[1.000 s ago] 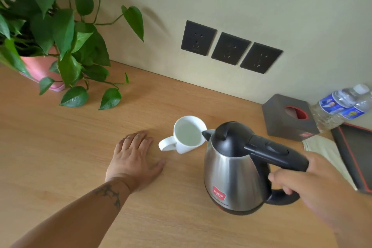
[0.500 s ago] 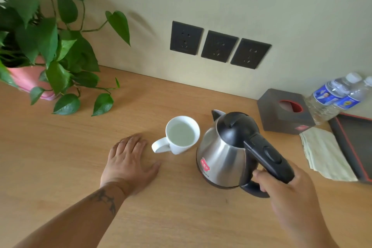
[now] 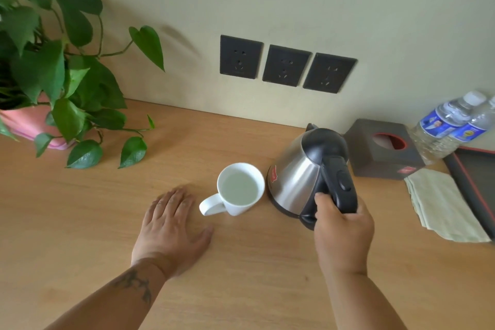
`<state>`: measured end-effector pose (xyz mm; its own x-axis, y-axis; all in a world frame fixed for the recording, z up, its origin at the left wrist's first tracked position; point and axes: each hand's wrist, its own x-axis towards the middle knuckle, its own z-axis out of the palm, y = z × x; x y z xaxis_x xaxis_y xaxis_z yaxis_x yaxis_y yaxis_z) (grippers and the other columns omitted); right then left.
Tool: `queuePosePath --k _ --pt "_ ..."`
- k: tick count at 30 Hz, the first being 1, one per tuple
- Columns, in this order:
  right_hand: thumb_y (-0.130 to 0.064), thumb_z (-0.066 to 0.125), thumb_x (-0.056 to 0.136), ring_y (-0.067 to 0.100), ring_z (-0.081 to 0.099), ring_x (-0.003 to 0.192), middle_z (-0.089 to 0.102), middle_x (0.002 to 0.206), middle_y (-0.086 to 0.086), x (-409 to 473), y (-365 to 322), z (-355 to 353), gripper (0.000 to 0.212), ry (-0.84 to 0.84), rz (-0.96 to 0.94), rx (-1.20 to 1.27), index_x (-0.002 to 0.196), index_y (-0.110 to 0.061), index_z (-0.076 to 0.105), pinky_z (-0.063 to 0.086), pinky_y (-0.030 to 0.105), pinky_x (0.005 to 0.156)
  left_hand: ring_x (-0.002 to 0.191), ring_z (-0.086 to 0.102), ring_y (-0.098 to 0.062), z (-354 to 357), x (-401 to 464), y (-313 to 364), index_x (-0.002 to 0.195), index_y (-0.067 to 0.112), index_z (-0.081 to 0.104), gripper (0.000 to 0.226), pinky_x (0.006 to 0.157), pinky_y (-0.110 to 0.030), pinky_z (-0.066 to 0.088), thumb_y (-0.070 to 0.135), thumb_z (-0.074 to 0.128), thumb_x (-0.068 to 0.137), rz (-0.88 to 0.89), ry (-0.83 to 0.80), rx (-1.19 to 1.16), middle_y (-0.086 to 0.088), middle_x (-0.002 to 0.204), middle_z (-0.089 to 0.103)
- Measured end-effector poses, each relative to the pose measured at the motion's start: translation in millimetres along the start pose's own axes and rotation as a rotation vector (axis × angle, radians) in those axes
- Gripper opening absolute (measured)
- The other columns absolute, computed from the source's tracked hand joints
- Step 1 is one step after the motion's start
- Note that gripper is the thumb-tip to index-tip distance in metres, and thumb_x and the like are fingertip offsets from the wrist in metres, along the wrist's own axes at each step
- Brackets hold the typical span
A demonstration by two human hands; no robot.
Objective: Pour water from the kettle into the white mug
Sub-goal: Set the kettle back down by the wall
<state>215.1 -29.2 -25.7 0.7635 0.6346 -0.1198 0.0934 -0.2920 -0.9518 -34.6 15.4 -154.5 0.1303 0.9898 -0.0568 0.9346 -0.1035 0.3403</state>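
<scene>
— Since a second ago the stainless steel kettle with the black lid and handle (image 3: 300, 177) has swung away from the mug; its spout now points toward the wall.

— Where's it sitting?

— On the light wooden tabletop (image 3: 80, 222), I think. Its base looks down, though from here I can't swear it's fully resting. It's just to the right of the mug, close but apart.

— Who's got hold of it?

— The right hand (image 3: 342, 225), fingers curled tight around the black handle. The left hand (image 3: 171, 225) lies flat on the wood, fingers spread, gripping nothing, just left of the mug's handle.

— What else is about?

— Largest first: a leafy green plant in a pink pot (image 3: 53, 75) at the far left, then a dark grey tissue box with a red-rimmed opening (image 3: 385, 150) behind the kettle, near it.

— And the mug?

— The white ceramic mug (image 3: 238, 190) stands upright between hand and kettle, handle turned left, clear water inside nearly to the rim.
</scene>
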Motion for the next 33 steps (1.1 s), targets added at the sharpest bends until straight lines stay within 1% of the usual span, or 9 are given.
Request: queuePosePath --k 6,8,14,17,20,24,28,31,33 --pt "-0.008 0.067 0.081 0.024 0.052 0.063 0.058 0.067 0.009 25 3 16 0.016 -0.002 0.005 0.000 0.070 -0.013 0.056 0.048 0.035 0.062 0.153 0.004 -0.011 2 0 -2 0.152 0.030 0.034 0.090 0.126 -0.039 0.003 0.080 0.035 0.078 0.006 0.008 0.006 0.009 0.165 0.021" --pt "-0.009 0.067 0.081 0.023 0.053 0.061 0.059 0.068 0.009 32 5 18 0.015 -0.010 0.009 0.000 0.071 -0.013 0.056 0.048 0.036 0.061 0.153 0.003 -0.011 3 1 -2 0.153 0.030 0.032 0.090 0.126 -0.039 0.002 0.080 0.034 0.078 0.006 0.006 0.011 0.009 0.166 0.019" --pt "-0.010 0.067 0.083 0.018 0.051 0.057 0.059 0.067 0.005 49 8 24 0.011 -0.027 -0.007 0.021 0.076 -0.017 0.062 0.044 0.022 0.047 0.153 0.000 -0.009 2 0 -1 0.153 0.031 0.031 0.090 0.126 -0.038 0.000 0.081 0.033 0.078 0.006 0.011 0.003 0.010 0.166 0.017" --pt "-0.012 0.066 0.083 0.021 0.050 0.060 0.058 0.070 0.009 58 6 25 0.007 -0.059 -0.011 0.001 0.082 -0.006 0.063 0.043 0.023 0.046 0.153 0.002 -0.009 2 -1 -1 0.153 0.030 0.032 0.090 0.126 -0.038 0.001 0.081 0.033 0.078 0.006 0.014 -0.001 0.010 0.166 0.018" --pt "-0.010 0.066 0.084 0.018 0.051 0.060 0.058 0.071 0.008 72 2 16 0.010 -0.152 -0.048 -0.077 0.084 -0.001 0.062 0.041 0.014 0.041 0.153 0.001 -0.010 2 -1 -1 0.153 0.030 0.032 0.091 0.126 -0.037 0.000 0.081 0.032 0.077 0.006 0.013 0.004 0.010 0.166 0.018" --pt "-0.012 0.067 0.086 0.015 0.057 0.067 0.065 0.076 0.001 94 -8 1 0.007 -0.260 -0.109 -0.224 0.088 -0.018 0.063 0.040 0.025 0.054 0.153 0.000 -0.009 1 -1 -1 0.154 0.029 0.030 0.091 0.127 -0.038 0.000 0.080 0.032 0.078 0.006 0.014 -0.005 0.010 0.166 0.016" --pt "-0.016 0.061 0.091 0.016 0.058 0.073 0.065 0.088 0.002 116 -9 3 0.019 -0.218 -0.123 -0.254 0.108 -0.023 0.058 0.042 0.029 0.057 0.153 0.001 -0.009 2 -1 -2 0.153 0.029 0.030 0.091 0.126 -0.038 0.001 0.080 0.033 0.078 0.011 0.011 0.003 0.011 0.166 0.017" --pt "-0.017 0.058 0.093 0.021 0.058 0.074 0.059 0.088 -0.001 130 -9 13 0.031 -0.130 0.042 -0.151 0.124 -0.020 0.053 0.050 0.034 0.062 0.153 0.004 -0.010 3 -1 -2 0.151 0.029 0.035 0.090 0.126 -0.036 0.000 0.080 0.034 0.077 0.017 0.031 -0.001 0.010 0.165 0.020" --pt "-0.010 0.057 0.096 0.025 0.060 0.081 0.056 0.091 -0.003 139 -14 20 0.031 -0.128 0.229 0.051 0.124 -0.021 0.052 0.057 0.048 0.075 0.152 0.007 -0.010 4 -1 -2 0.149 0.029 0.038 0.089 0.125 -0.034 -0.001 0.081 0.035 0.076 0.019 0.044 0.001 0.010 0.164 0.023"
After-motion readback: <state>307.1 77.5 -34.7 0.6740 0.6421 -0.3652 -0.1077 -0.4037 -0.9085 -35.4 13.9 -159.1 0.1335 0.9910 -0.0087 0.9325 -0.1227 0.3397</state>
